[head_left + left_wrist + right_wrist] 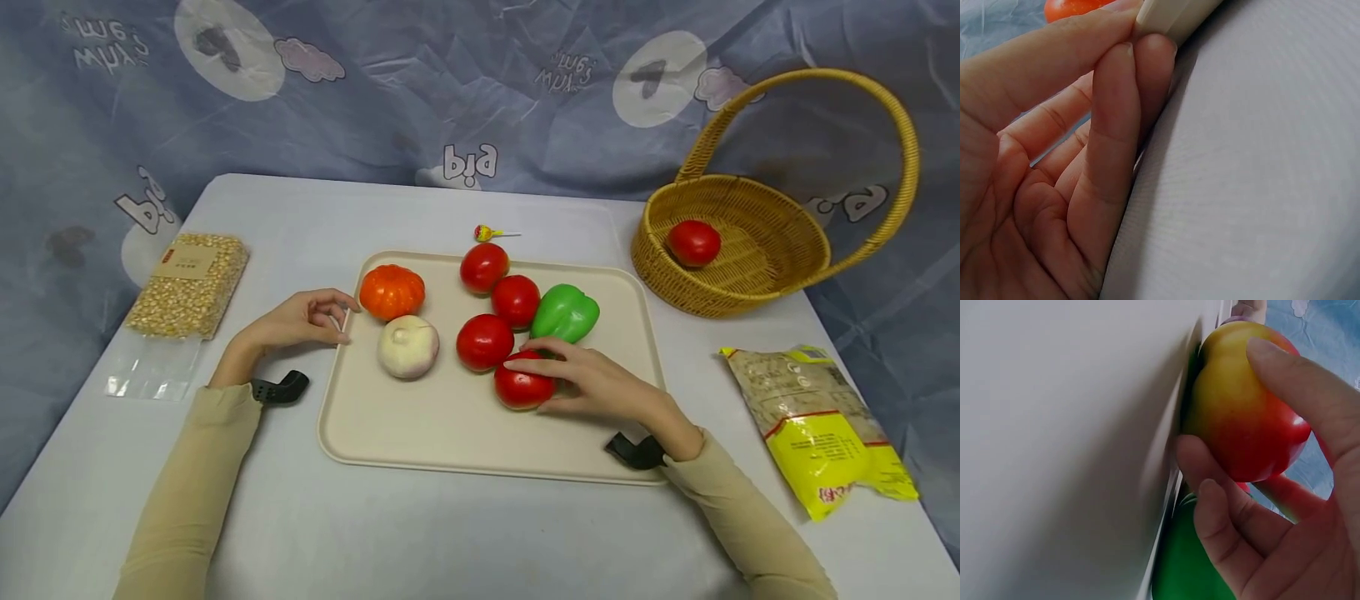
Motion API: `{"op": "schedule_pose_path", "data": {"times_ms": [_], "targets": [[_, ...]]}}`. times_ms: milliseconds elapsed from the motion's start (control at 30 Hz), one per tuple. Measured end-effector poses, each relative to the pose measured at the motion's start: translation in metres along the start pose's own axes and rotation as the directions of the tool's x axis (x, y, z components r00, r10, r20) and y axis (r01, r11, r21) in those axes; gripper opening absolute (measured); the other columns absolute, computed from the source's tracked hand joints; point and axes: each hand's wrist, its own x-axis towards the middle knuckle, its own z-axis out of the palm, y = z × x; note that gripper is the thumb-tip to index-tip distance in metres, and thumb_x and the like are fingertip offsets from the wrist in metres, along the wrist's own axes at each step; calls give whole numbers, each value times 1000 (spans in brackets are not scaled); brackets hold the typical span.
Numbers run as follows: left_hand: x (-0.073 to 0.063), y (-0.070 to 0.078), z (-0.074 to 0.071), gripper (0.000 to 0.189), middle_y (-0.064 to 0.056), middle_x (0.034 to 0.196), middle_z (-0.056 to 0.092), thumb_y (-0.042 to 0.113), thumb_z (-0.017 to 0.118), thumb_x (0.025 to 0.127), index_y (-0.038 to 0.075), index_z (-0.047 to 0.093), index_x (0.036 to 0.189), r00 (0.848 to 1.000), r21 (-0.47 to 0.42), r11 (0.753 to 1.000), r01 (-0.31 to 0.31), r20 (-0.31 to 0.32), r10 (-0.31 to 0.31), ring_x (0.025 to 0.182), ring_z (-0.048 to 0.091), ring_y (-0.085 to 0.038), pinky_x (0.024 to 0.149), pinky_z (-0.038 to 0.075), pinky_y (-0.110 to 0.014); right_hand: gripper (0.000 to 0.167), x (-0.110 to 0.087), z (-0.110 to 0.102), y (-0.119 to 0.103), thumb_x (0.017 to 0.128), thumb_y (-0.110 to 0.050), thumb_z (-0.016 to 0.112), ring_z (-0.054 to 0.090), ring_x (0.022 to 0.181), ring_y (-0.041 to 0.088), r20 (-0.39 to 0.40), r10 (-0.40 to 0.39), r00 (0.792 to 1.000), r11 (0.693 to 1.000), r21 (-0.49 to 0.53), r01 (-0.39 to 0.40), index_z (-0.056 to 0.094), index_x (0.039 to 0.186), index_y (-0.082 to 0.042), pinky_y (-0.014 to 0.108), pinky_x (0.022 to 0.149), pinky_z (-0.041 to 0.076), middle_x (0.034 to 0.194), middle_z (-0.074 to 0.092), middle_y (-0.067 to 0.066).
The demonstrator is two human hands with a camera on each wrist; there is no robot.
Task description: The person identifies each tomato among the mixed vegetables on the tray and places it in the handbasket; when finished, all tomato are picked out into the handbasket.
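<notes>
Desk (480, 542) under beige tray (420, 421). Left hand (303, 319) at tray's left side, with fingers (1113, 106) pinching its rim (1172, 15). Right hand (600, 379) just beside green bell pepper (566, 312), with fingers pinching red-and-yellow tomato (521, 390) near tray's middle, close to another red tomato (483, 342).
</notes>
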Motion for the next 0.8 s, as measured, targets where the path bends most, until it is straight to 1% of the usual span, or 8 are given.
{"op": "schedule_pose_path", "data": {"times_ms": [100, 267, 433, 533, 667, 800], "targets": [[0, 0, 0, 54, 5, 84, 60, 3, 73, 78, -6, 47, 123, 1000, 14, 1000, 14, -3, -14, 65, 62, -4, 70, 49, -18, 65, 0, 0, -1, 73, -27, 80, 52, 114, 17, -5, 5, 1000, 1000, -3, -5, 52, 132, -31, 36, 88, 50, 130, 49, 3], [0, 0, 0, 53, 6, 84, 61, 3, 73, 78, -6, 47, 123, 1000, 24, 1000, 13, -5, -13, 64, 61, -3, 70, 48, -18, 66, -1, -3, -5, 73, -29, 81, 55, 109, 16, -6, 15, 1000, 1000, -14, -15, 52, 132, -32, 34, 86, 51, 129, 49, 2], [1, -1, 1, 53, 5, 84, 60, 4, 73, 78, -5, 47, 124, 1000, 27, 1000, 11, -6, -11, 62, 60, -3, 70, 47, -17, 66, -4, -11, -10, 71, -29, 82, 58, 98, 15, -53, -8, 999, 999, -37, 6, 53, 131, -30, 28, 76, 51, 128, 50, 4], [1, -1, -1, 52, 5, 84, 60, 4, 73, 79, -6, 47, 123, 1000, 32, 999, 3, -6, -2, 64, 61, -3, 70, 48, -18, 66, -7, -18, -13, 71, -29, 82, 58, 97, 14, -81, -8, 997, 999, -39, 4, 54, 130, -29, 26, 74, 50, 128, 50, 4], [0, 0, -1, 52, 5, 85, 60, 4, 72, 79, -6, 46, 123, 1000, 19, 1000, -14, 1, 14, 64, 62, -3, 70, 49, -18, 66, -12, -28, -15, 69, -29, 83, 57, 99, 14, -115, 13, 993, 999, -44, -18, 55, 129, -28, 27, 74, 50, 127, 51, 4], [0, -1, 0, 51, 5, 83, 60, 3, 72, 79, -4, 47, 122, 1000, 10, 1000, -23, -6, 23, 62, 60, -3, 69, 48, -18, 68, -17, -37, -13, 67, -26, 84, 55, 98, 12, -146, 25, 989, 998, -54, -33, 56, 129, -27, 23, 70, 50, 126, 51, 4]]}}
